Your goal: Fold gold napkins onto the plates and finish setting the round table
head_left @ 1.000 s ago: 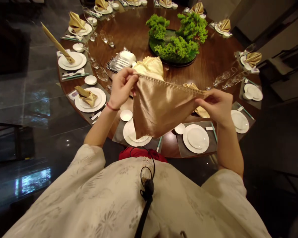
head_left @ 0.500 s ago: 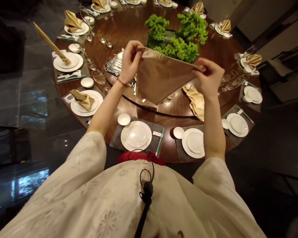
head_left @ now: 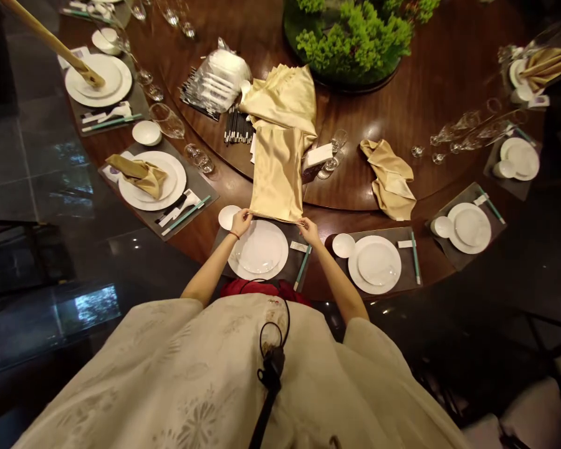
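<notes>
A gold satin napkin (head_left: 278, 174) is stretched out in front of me, its near edge pulled straight between my hands. My left hand (head_left: 242, 222) pinches the near left corner, above the rim of a white plate (head_left: 259, 252). At the near right corner my right hand (head_left: 308, 231) has its fingers closed on the cloth. The napkin's far end meets a heap of gold napkins (head_left: 285, 93) on the turntable. Another crumpled gold napkin (head_left: 390, 178) lies off to the right, apart from my hands.
Green foliage (head_left: 355, 40) stands at the table's centre. Left of the napkins lie a plastic-wrapped bundle (head_left: 222, 72) and black sticks (head_left: 237, 126). Glasses (head_left: 199, 158), a small box (head_left: 318, 159), white bowls (head_left: 343, 245) and chopsticks (head_left: 416, 257) surround the place settings.
Both hands have come down and nearer to me, bringing the raised napkin from in front of the foliage to low over the table edge. The view has tilted downward.
</notes>
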### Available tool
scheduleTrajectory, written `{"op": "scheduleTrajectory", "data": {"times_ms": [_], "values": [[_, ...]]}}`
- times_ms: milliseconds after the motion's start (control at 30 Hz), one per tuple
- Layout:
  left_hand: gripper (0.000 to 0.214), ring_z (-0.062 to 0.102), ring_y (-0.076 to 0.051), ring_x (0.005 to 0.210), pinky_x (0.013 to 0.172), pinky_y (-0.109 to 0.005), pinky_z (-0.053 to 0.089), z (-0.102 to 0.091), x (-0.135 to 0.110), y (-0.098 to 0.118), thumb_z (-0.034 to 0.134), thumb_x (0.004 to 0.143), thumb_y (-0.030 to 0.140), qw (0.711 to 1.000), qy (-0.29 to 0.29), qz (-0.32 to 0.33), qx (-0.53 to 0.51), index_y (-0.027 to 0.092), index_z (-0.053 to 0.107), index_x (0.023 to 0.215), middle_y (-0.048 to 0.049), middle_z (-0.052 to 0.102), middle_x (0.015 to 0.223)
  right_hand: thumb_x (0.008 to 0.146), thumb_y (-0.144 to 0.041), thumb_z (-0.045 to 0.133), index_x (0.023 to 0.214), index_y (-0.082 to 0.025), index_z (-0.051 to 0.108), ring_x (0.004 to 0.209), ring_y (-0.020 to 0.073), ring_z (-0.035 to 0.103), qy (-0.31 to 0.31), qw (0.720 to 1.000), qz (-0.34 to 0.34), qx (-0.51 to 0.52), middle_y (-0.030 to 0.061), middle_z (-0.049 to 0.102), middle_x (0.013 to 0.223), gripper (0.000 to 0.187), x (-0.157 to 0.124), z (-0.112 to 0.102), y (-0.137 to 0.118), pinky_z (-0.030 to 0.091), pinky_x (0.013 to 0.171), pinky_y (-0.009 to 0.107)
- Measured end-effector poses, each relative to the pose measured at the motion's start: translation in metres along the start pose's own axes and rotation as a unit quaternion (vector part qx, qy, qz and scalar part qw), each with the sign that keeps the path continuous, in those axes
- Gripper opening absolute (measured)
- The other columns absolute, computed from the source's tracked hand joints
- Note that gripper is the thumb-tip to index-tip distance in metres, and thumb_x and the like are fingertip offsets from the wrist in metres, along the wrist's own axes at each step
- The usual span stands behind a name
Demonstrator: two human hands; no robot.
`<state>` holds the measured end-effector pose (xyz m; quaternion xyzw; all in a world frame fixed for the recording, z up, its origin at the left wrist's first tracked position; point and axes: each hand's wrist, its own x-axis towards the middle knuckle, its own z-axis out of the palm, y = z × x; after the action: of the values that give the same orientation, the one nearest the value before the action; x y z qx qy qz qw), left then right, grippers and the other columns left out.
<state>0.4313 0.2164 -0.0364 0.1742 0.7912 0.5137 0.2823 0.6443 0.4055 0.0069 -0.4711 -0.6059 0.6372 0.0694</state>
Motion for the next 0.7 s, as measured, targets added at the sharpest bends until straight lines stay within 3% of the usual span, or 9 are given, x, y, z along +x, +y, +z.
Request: {"op": "scheduleTrajectory", "data": {"times_ms": [67, 167, 300, 433, 600, 700], "values": [[0.007, 0.059, -0.019, 0.085, 0.082, -0.028, 0.047, 0.002, 0.003, -0.010, 0.059, 0.081, 0.019, 1.000, 0.000, -0.030, -0.007, 0.015, 0.065, 0.081, -0.0059, 0.067, 0.083, 0.078, -0.026, 0.070, 0.084, -0.018, 0.061, 0.054, 0.0075, 0.046, 0.031, 0.999, 0.026, 0.035, -0.0060, 0.062, 0.066, 0.014, 0.008, 0.010, 0.014, 0.037, 0.054, 0.018], [0.007, 0.056, -0.017, 0.077, 0.075, -0.026, 0.046, 0.006, 0.005, -0.019, 0.058, 0.082, 0.022, 0.997, 0.030, -0.061, -0.046, 0.016, 0.062, 0.080, -0.0021, 0.061, 0.077, 0.082, -0.029, 0.065, 0.085, -0.017, 0.061, 0.059, 0.0081, 0.046, 0.088, 0.995, 0.024, 0.047, -0.0068, 0.057, 0.062, 0.013, 0.016, 0.021, 0.023, 0.038, 0.057, 0.018], [0.008, 0.053, -0.015, 0.073, 0.073, -0.024, 0.044, 0.016, 0.011, -0.024, 0.057, 0.084, 0.023, 0.993, 0.083, -0.064, -0.048, 0.016, 0.061, 0.082, -0.0001, 0.057, 0.074, 0.085, -0.032, 0.063, 0.097, -0.014, 0.068, 0.076, 0.0103, 0.053, 0.176, 0.984, -0.005, 0.022, -0.0015, 0.069, 0.079, 0.023, 0.026, 0.033, 0.031, 0.045, 0.073, 0.018], [0.013, 0.058, -0.016, 0.080, 0.079, -0.026, 0.046, 0.029, 0.014, -0.021, 0.060, 0.084, 0.025, 0.983, 0.158, -0.083, -0.030, 0.013, 0.066, 0.086, -0.0039, 0.065, 0.081, 0.084, -0.032, 0.064, 0.102, -0.010, 0.071, 0.088, 0.0130, 0.061, 0.246, 0.967, 0.028, 0.050, 0.0059, 0.075, 0.098, 0.029, 0.035, 0.045, 0.036, 0.049, 0.081, 0.020], [0.010, 0.062, -0.017, 0.091, 0.087, -0.028, 0.050, 0.035, 0.019, -0.009, 0.066, 0.078, 0.021, 0.960, 0.230, -0.131, -0.092, 0.012, 0.068, 0.083, -0.0059, 0.069, 0.087, 0.084, -0.031, 0.065, 0.106, -0.011, 0.069, 0.091, 0.0141, 0.065, 0.256, 0.940, 0.129, 0.186, 0.0058, 0.076, 0.100, 0.030, 0.040, 0.054, 0.033, 0.053, 0.071, 0.021], [0.021, 0.064, -0.016, 0.090, 0.087, -0.028, 0.052, 0.021, 0.027, -0.001, 0.075, 0.072, 0.014, 0.944, 0.196, -0.191, -0.182, 0.009, 0.068, 0.092, -0.0072, 0.070, 0.088, 0.083, -0.026, 0.068, 0.104, -0.013, 0.067, 0.092, 0.0120, 0.065, 0.192, 0.932, 0.153, 0.266, 0.0034, 0.075, 0.093, 0.025, 0.043, 0.045, 0.027, 0.054, 0.073, 0.018]]}}
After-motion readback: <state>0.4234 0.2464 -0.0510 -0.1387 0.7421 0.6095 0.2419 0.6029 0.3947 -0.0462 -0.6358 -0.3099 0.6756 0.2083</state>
